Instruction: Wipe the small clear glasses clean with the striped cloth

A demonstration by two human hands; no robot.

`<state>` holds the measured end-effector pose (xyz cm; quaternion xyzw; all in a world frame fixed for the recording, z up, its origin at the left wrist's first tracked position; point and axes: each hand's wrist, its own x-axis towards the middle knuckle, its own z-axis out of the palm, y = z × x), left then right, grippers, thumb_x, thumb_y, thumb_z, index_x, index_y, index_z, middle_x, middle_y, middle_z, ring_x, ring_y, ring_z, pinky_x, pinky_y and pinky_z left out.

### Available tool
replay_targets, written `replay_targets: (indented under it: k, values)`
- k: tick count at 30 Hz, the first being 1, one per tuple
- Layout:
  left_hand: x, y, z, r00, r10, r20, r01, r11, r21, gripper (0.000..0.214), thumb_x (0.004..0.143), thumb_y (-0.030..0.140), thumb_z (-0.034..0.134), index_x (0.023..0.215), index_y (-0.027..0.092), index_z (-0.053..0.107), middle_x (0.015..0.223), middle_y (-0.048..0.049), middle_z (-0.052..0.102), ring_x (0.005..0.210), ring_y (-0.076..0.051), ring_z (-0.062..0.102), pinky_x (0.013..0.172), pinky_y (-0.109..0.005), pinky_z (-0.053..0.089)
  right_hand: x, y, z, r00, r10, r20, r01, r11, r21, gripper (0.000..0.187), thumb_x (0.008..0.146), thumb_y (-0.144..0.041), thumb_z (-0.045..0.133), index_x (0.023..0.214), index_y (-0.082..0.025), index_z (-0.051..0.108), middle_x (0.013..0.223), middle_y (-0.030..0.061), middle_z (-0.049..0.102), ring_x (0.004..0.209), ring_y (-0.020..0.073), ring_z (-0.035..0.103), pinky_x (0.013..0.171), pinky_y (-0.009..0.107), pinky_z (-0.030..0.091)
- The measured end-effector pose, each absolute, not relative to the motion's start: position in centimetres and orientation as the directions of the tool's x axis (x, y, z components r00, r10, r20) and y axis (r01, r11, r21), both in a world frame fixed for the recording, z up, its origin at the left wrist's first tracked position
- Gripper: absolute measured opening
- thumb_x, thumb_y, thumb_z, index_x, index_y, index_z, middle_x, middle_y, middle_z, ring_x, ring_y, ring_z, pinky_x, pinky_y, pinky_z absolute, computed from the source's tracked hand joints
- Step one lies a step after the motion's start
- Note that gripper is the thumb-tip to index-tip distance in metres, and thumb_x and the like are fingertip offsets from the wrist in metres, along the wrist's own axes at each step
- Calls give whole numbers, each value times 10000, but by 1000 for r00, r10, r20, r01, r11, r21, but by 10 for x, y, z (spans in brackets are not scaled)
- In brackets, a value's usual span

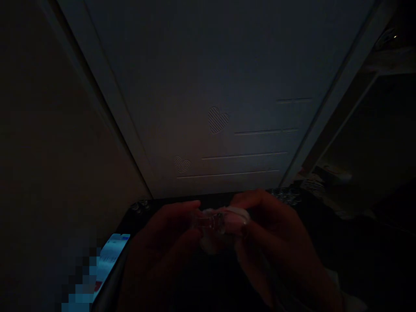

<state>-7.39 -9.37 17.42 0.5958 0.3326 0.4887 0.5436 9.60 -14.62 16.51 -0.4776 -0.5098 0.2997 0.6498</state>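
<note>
The view is very dark. My left hand (165, 234) is closed, its thumb and fingers pinching one end of a small clear, glass-like piece (208, 222). A pale, soft-looking cloth (238, 214) is gripped in my right hand (276, 229) and pressed against the other end of the piece. Part of the cloth hangs below, between the hands. Both hands meet just above a dark surface (201, 200). The exact kind of the clear piece cannot be made out, and the fingers hide its ends.
Several small clear pieces (287, 196) lie at the surface's far right, with more clear pieces (139, 206) at the far left. A lit phone screen (112, 255) is at lower left. Behind stands a white panel (227, 86) with embossed hearts. Dim clutter (325, 177) sits to the right.
</note>
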Motion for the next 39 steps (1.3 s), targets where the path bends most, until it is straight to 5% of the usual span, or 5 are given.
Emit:
replay_targets:
  k: [14, 31, 39]
  values:
    - [-68, -102, 182, 227, 965, 133, -154, -100, 983, 172, 629, 364, 857, 778, 343, 776, 738, 49, 764, 723, -166, 734, 675, -215, 600, 100, -143, 165, 295, 856, 425, 166, 392, -905, 81, 703, -216, 728, 687, -235, 651, 664, -20, 679, 604, 137, 614, 535, 224, 453]
    - [-78, -97, 178, 367, 913, 180, -87, -158, 983, 170, 693, 285, 801, 859, 308, 775, 839, 14, 801, 773, -197, 754, 728, -270, 615, 101, -143, 165, 296, 860, 415, 153, 387, -910, 71, 727, -204, 723, 729, -243, 664, 711, -28, 698, 643, 133, 635, 569, 219, 467]
    - [-74, -98, 185, 321, 929, 182, -13, -188, 982, 157, 671, 261, 777, 801, 347, 799, 827, 38, 797, 790, -161, 743, 741, -196, 590, 100, -143, 171, 254, 908, 333, 144, 305, -941, 64, 713, -232, 727, 730, -231, 665, 671, -28, 667, 617, 132, 597, 542, 218, 447]
